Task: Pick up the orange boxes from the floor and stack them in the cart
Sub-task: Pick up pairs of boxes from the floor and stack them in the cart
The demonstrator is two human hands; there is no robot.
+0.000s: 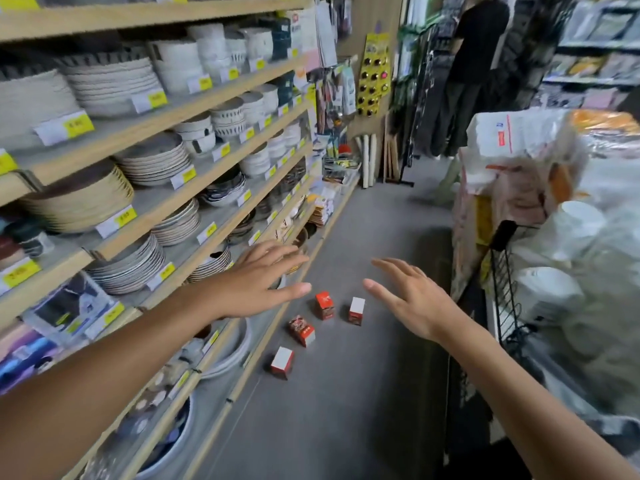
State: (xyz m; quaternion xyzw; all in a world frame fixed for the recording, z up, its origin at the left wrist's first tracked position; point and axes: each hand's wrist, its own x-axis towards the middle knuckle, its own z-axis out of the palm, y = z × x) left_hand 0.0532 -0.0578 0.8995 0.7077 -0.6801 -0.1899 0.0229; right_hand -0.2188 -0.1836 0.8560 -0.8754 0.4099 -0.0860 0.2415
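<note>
We are reaching both arms out over the smooth grey floor (346, 393), left hand (256, 282) and right hand (412, 303) spread flat, fingers straight and holding nothing. Below them four small orange boxes (325, 305) of what seems glossy card are lying scattered beside the wooden shelving (194, 216). The black wire cart (505, 292) is standing at right, crammed with crinkled plastic-wrapped goods.

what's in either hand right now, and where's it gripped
Nothing is held. The left hand and right hand are both open above the orange boxes on the floor.
</note>
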